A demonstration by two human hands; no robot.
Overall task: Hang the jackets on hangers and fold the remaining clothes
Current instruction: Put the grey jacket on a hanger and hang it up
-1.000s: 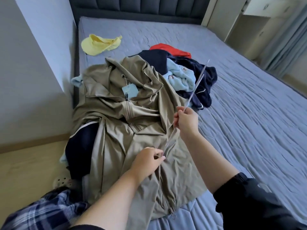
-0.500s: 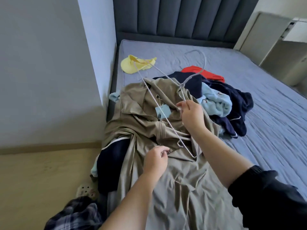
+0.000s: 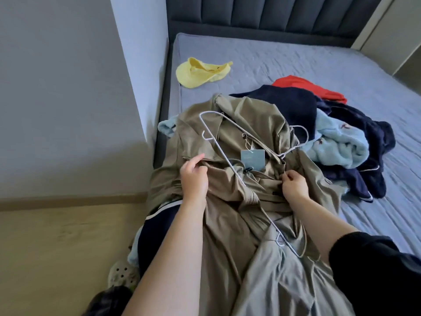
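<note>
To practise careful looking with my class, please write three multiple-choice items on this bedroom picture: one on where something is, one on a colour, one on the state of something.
1. Where is the yellow cap?
A on the floor; B on the bed, beyond the jacket; C on the red top.
2. What colour is the jacket?
A red; B khaki; C yellow.
3. How is the hanger?
A hung on a rail; B inside the jacket's shoulders; C lying on top of the jacket.

Answers: B, the cap sits on bare sheet past the collar; B, its cloth is khaki all over; C, its wire lies across the jacket's front.
</note>
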